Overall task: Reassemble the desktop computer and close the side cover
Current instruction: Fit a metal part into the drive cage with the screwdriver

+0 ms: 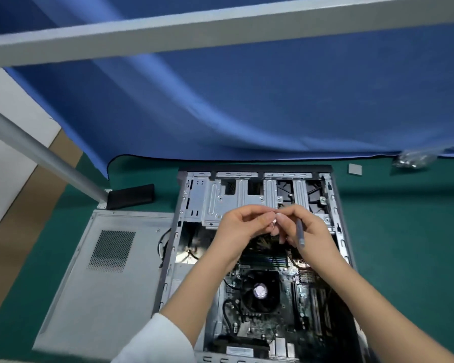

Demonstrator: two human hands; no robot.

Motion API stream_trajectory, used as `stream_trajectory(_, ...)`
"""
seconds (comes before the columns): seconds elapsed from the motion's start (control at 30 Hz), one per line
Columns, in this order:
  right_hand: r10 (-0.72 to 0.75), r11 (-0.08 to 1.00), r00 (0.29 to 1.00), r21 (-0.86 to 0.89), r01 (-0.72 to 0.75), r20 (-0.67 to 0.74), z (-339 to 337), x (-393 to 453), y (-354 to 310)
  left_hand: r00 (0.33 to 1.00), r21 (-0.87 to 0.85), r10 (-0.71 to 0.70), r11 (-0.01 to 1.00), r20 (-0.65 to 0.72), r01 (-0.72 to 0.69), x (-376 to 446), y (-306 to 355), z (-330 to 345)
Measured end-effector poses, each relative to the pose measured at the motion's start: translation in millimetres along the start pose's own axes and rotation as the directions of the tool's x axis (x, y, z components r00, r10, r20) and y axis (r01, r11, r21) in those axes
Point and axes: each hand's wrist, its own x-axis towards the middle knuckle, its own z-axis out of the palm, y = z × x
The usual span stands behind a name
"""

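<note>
Left hand (243, 226) pinches tiny part, maybe screw (273, 223); right hand (303, 231) grips screwdriver (300, 231).

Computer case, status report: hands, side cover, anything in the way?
Left hand and right hand pinch a small part together over the open case; right also holds a screwdriver. Side cover off, flat beside case. Nothing blocking.

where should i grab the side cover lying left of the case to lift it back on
Take the side cover by its long left edge, coming in from the left over the green mat. It lies flat with its right edge tucked against the open case, so that side offers little finger room. Both hands are busy now; the right hand holds a screwdriver.
</note>
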Motion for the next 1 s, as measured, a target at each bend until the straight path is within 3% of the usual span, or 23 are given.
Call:
stream_trajectory(0.13, 0.016, 1.000, 0.999, 0.025, -0.017, 0.037, -18, -8, 5, 0.998, 0.073, 0.041, 0.997, -0.045, -0.037, -8, -12, 18)
stream_trajectory(0.27, 0.020, 0.989, 1.000, -0.143, -0.021, -0.012, -30, -17, 10, 0.989, 0.265, 0.132, 0.958, -0.069, -0.109, -8, -19, 24)
stream_trajectory(0.33, -0.014, 0.950, 0.995, -0.311, -0.018, -0.100, -39, -17, 12, 0.964, 0.457, 0.236, 0.875, -0.118, -0.159, 0, -22, 20)
stream_trajectory(0.43, -0.105, 0.759, 0.978, -0.649, -0.040, -0.182, -56, -18, 21, 0.918, 0.686, 0.353, 0.714, -0.179, -0.141, 18, -27, 9)
stream_trajectory(0.53, -0.177, 0.675, 0.965, -0.737, -0.025, -0.195, -66, -22, 35, 0.906, 0.785, 0.381, 0.611, -0.183, -0.098, 37, -28, -2)
stream_trajectory(0.73, -0.248, 0.434, 0.965, -0.901, 0.029, -0.088, -65, -16, 44, 0.877, 0.835, 0.448, 0.539, -0.175, -0.109, 54, -31, -8)
stream_trajectory(1.0, -0.217, 0.464, 0.973, -0.885, 0.031, -0.080, -66, -19, 40, 0.898, 0.809, 0.411, 0.575, -0.160, -0.118, 50, -29, -12)
